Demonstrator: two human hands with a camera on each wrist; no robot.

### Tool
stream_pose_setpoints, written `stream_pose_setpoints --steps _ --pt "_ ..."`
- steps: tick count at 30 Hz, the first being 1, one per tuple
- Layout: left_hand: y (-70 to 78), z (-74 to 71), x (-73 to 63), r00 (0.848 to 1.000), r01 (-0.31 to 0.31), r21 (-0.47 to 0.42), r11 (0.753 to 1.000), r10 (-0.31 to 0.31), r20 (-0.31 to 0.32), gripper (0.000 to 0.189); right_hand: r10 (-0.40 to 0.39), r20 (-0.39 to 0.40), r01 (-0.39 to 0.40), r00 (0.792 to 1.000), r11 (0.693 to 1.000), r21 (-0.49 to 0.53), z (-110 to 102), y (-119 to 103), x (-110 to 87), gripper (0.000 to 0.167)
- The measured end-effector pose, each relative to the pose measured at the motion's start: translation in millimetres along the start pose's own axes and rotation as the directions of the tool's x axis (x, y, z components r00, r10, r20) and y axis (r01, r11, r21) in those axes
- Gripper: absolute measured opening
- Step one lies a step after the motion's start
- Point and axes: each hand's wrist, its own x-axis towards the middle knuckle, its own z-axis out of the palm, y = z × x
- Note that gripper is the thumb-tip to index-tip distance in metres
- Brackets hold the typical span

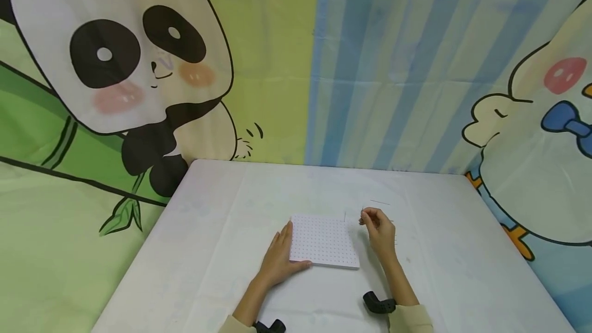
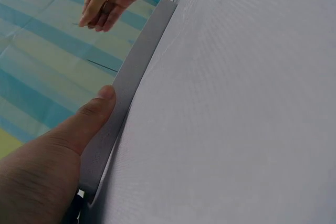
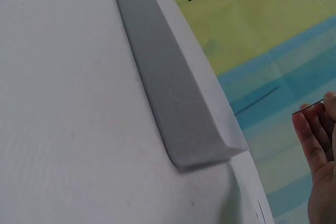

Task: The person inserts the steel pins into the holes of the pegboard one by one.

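A white square board (image 1: 324, 243) with a grid of small holes lies flat on the table. My left hand (image 1: 277, 261) rests around its near left corner, fingers straight along the left side and thumb along the front edge; in the left wrist view the thumb (image 2: 89, 116) lies against the board's side. One thin metal pin (image 3: 257, 100) stands upright at the board's far right corner. Just right of that corner, my right hand (image 1: 379, 227) pinches another thin pin (image 3: 310, 107) between thumb and fingertips, raised above the table.
A loose thin pin (image 1: 380, 202) lies on the white table (image 1: 462, 271) beyond my right hand, and several more short ones lie to its right. Cartoon-printed cloth (image 1: 277, 66) hangs behind the table. A black camera (image 1: 378, 303) sits on my right wrist.
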Motion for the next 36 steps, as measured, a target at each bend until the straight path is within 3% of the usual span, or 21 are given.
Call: stream_pose_setpoints --steps 4,9,36 --pt "1.1 2.8 0.1 1.000 -0.006 0.005 1.000 0.006 0.006 0.119 -0.028 -0.038 0.030 0.999 0.998 0.052 16.2 24.9 -0.5 0.009" --pt "3.1 4.0 -0.1 1.000 -0.004 0.015 1.000 0.004 0.009 0.120 0.023 -0.082 -0.022 0.996 1.000 0.012 27.8 40.4 -6.2 0.012" --pt "1.1 -1.3 -0.8 1.000 -0.009 0.027 1.000 0.009 -0.015 0.117 -0.057 0.012 0.058 0.998 0.993 -0.105 38.1 50.8 -6.8 0.014"
